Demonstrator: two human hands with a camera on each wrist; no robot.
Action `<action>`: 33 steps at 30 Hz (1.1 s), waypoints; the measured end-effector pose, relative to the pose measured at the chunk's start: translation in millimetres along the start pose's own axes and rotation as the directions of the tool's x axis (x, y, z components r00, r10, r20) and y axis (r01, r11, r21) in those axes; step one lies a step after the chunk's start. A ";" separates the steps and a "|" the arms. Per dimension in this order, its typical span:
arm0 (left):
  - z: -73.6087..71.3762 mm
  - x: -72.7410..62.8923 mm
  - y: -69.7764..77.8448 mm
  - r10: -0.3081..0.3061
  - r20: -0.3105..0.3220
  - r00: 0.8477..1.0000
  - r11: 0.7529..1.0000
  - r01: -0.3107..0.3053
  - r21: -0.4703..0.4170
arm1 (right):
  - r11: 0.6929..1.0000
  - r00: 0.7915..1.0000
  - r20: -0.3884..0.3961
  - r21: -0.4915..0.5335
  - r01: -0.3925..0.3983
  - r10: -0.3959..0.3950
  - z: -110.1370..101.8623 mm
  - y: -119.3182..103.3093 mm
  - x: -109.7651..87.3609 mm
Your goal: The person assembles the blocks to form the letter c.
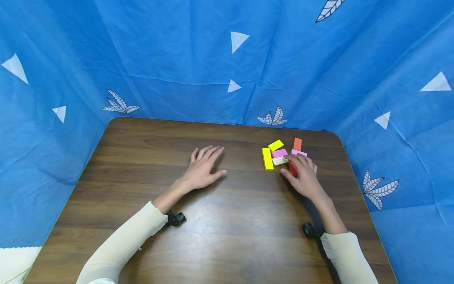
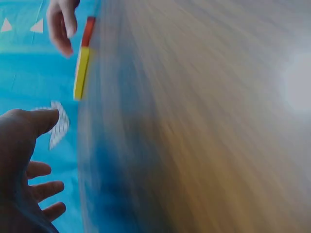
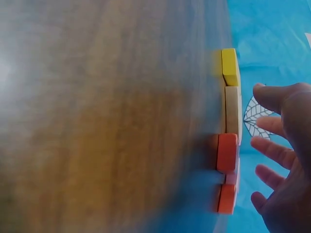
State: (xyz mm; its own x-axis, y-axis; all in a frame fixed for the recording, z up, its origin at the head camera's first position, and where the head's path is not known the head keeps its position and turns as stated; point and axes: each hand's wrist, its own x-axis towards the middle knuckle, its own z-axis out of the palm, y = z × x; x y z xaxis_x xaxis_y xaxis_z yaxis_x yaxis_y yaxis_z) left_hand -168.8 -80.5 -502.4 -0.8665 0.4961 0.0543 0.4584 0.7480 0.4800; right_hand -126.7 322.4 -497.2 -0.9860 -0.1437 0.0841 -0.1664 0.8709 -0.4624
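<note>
My right hand is over the right side of a group of small wooden blocks, thumb and fingers spread. Under its palm a red block shows between thumb and index finger. In the right wrist view the fingers are apart from the red block and hold nothing. Beside them lie a natural wood block, a pink block, a lilac block partly covered by fingers, and an orange block. Two yellow blocks lie leftmost. My left hand hovers over the table, fingers spread, holding nothing.
The brown wood-grain table reaches to a blue curtain with white triangles and leaf prints, which hangs along the back and both sides. A black wrist camera sits on the left wrist, another camera on the right.
</note>
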 end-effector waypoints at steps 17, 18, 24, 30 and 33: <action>37.5 69.7 63.8 0.040 0.071 0.997 0.995 -0.033 -0.090 | 1.000 0.999 0.034 -0.026 0.005 -0.004 -1.3 7.5 22.9; 39.6 72.2 67.3 0.040 0.077 0.996 0.995 -0.033 -0.094 | 1.000 0.999 0.037 -0.031 0.001 0.000 -1.5 7.9 23.2; 56.0 92.8 84.5 0.036 0.104 0.994 0.996 -0.028 -0.081 | 0.998 0.999 0.041 -0.064 -0.008 0.010 -2.5 9.5 24.3; 66.9 108.1 94.5 0.024 0.129 0.991 0.998 -0.017 -0.058 | 0.996 0.998 0.055 -0.090 0.001 0.004 -2.4 7.9 27.1; 70.7 113.1 97.7 0.017 0.144 0.990 0.998 -0.009 -0.054 | 0.996 0.998 0.065 -0.091 -0.004 0.010 -2.8 7.2 28.5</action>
State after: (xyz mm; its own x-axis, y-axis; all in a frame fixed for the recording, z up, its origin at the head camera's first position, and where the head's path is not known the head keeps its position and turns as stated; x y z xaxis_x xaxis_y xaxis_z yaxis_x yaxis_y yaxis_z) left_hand -208.0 79.8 -511.3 -0.8213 0.5669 -0.0637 0.4550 0.7183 0.5264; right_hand -156.0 325.9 -495.7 -0.9860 -0.1651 0.0219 -0.1610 0.9107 -0.3804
